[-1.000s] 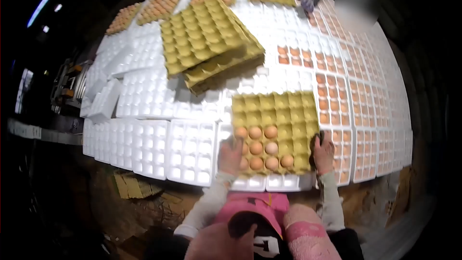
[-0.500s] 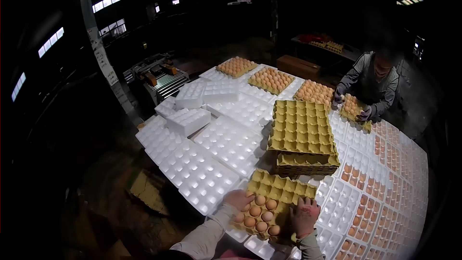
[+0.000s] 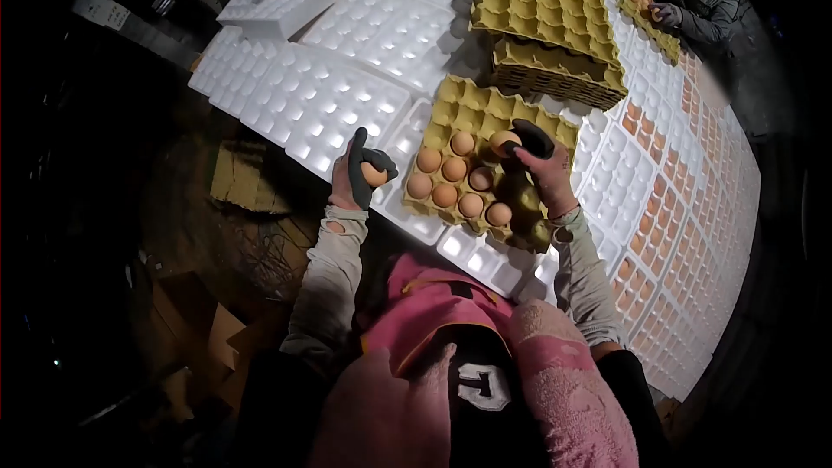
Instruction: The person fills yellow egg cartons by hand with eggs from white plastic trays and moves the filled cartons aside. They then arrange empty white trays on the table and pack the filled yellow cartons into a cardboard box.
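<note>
Mostly moulded pulp and white foam here. Directly ahead, between the two arms, a yellow-olive egg tray (image 3: 546,113), matte and rough, pressed into rows of peaks and rounded cups. Set in its nearer left portion, eight eggs (image 3: 454,169), smooth-shelled, in tones from tan to brown. Just beyond, a stack of pulp trays (image 3: 555,69) in the same colour, layered with ridged edges. Spread widely around, white foam trays (image 3: 347,104), slightly glossy, with rounded hollows; on the right, many loaded with brown eggs. Nearer the body, fuzzy pink towelling (image 3: 572,390) beside smoother black cloth (image 3: 464,355).

Gripping with the left hand (image 3: 357,175), just off the tray's left edge: a single brown egg (image 3: 374,175), tucked into curled, dark-covered fingers, with one digit pointing up and away. Pinching with the right hand (image 3: 548,163), over the tray: another egg (image 3: 503,144), caught between thumb and forefinger; hard to tell whether fully clear of its cup.

On the black cloth, a white patch (image 3: 483,386) with a dark letter readable as T. At upper left, faint marks on a pale post (image 3: 102,10), too small to read.
</note>
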A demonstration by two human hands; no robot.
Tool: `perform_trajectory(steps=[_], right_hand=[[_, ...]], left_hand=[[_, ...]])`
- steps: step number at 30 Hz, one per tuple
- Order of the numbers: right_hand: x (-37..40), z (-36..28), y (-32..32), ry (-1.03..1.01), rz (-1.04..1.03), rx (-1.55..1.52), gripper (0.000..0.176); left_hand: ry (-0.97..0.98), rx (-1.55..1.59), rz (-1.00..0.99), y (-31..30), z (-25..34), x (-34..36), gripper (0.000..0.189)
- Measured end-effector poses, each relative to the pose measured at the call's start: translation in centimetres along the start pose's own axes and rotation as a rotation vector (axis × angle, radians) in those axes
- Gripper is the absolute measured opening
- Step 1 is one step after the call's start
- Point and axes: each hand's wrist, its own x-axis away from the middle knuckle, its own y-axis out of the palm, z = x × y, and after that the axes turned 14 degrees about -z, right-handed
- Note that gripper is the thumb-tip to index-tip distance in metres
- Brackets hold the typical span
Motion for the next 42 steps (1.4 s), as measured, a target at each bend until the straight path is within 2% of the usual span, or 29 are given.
perform_trajectory(steps=[2, 4, 6, 8, 9, 10, 12, 13, 14, 16, 18, 20, 21, 23, 24, 26, 27, 28, 29, 30, 31, 32, 33, 35, 36, 38, 39, 41, 42], right_hand=[[-0.3, -1.5, -0.4, -0.069, -0.038, -0.343, 0.038], [-2.6, -0.9, -0.4, 0.176, -0.113, -0.079, 0.034], [-5.7, 0.1, 3.2, -0.095, -0.214, 0.794, 0.033], [-6.6, 1.2, 5.5, 0.061, -0.292, 1.447, 0.042], [-6.6, 0.7, 5.4, 0.099, -0.337, 1.413, 0.048], [-5.8, 0.5, 4.6, 0.076, -0.272, 1.028, 0.05], [-3.4, 0.4, 2.1, 0.017, -0.139, 0.265, 0.053], [-1.7, -1.0, 1.0, 0.074, -0.115, -0.167, 0.052], [-0.2, -1.9, 0.0, 0.02, -0.158, -0.332, 0.052], [0.3, -1.2, -1.7, 0.041, -0.26, -0.268, 0.051], [-0.2, -0.7, -0.2, -0.125, -0.304, 0.822, 0.042], [0.0, -1.6, 2.9, 0.052, -0.345, 1.543, 0.023], [-0.3, 0.5, 2.9, 0.011, -0.397, 1.497, 0.02], [0.5, -2.4, 3.0, 0.047, -0.389, 1.443, 0.022], [1.4, -1.1, 1.5, -0.108, -0.24, 1.321, 0.027], [3.0, -1.6, -1.7, 0.253, -0.11, 0.082, 0.041], [4.5, -0.1, -3.9, 0.231, -0.018, -0.514, 0.048], [6.3, 0.5, -5.1, -0.107, -0.016, -0.648, 0.049], [8.1, 1.1, -6.3, -0.45, -0.08, -0.807, 0.05], [9.4, 1.6, -9.2, -0.55, -0.288, -1.382, 0.05], [10.7, 2.4, -11.5, -0.589, -0.127, -1.329, 0.051], [12.0, 3.3, -13.8, -0.625, 0.032, -1.275, 0.052], [13.3, 3.8, -16.3, -0.468, 0.276, -0.954, 0.052], [15.1, 3.7, -19.6, -0.147, 0.662, -0.415, 0.051], [15.7, 4.4, -22.1, 0.002, 0.665, -0.312, 0.052], [13.9, 3.7, -23.8, 0.417, 0.733, 0.802, 0.054], [13.2, 4.0, -23.7, 0.574, 0.74, 1.108, 0.06], [12.8, 5.4, -25.3, 0.477, 0.699, 1.192, 0.063], [12.7, 5.8, -26.0, 0.406, 0.734, 1.244, 0.064]], left_hand=[[-0.37, -0.933, -0.082, 3.2, 1.4, -1.2, 0.054], [-0.361, -1.646, -0.126, 7.7, 1.4, -1.6, 0.061], [-0.362, -1.653, -0.166, 7.7, 0.1, -3.1, 0.064], [-0.362, -1.685, -0.214, 6.6, -0.1, -4.2, 0.062], [-0.354, -1.746, -0.268, 6.5, 0.4, -4.4, 0.06], [-0.304, -1.76, -0.273, 6.2, 0.6, -4.2, 0.057], [-0.166, -1.602, -0.264, 5.4, 1.5, -2.7, 0.05], [-0.04, -1.291, -0.215, 4.0, 1.1, -2.1, 0.041], [-0.075, -0.415, -0.223, 2.7, 0.1, -1.7, 0.031], [-0.047, 0.142, -0.256, 5.4, 2.8, -0.7, 0.034], [-0.222, -0.419, -0.483, 5.1, 1.7, -3.0, 0.051], [0.228, -1.832, -0.646, 8.6, 1.8, -4.4, 0.055], [0.049, -2.072, -0.763, 9.6, 1.4, -5.2, 0.054], [0.038, -2.211, -0.927, 10.2, 1.7, -6.5, 0.051], [0.111, -2.122, -0.967, 9.5, 1.5, -7.0, 0.05], [0.085, -1.812, -0.864, 9.3, 2.7, -7.3, 0.058], [-0.05, -1.372, -0.841, 8.8, 2.8, -8.0, 0.052], [-0.211, -0.772, -0.75, 10.3, 2.8, -8.0, 0.055], [-0.193, -0.516, -0.759, 12.8, 2.4, -8.3, 0.055], [-0.173, -0.258, -0.752, 15.6, 1.6, -8.5, 0.056], [-0.229, -0.202, -0.761, 18.2, -0.2, -9.5, 0.057], [-0.074, -0.282, -0.935, 21.1, -1.8, -11.5, 0.055], [-0.232, -0.571, -1.041, 24.6, -2.5, -13.4, 0.052], [0.066, -0.96, -1.394, 31.2, -6.2, -17.4, 0.051], [0.304, -1.188, -1.451, 34.3, -6.9, -18.6, 0.053], [0.189, -1.439, -1.493, 38.5, -10.1, -21.7, 0.061], [0.115, -1.614, -1.519, 40.0, -11.4, -22.7, 0.063], [0.005, -1.834, -1.592, 41.5, -14.0, -24.8, 0.068], [0.191, -1.835, -1.567, 42.5, -13.4, -24.2, 0.059]])
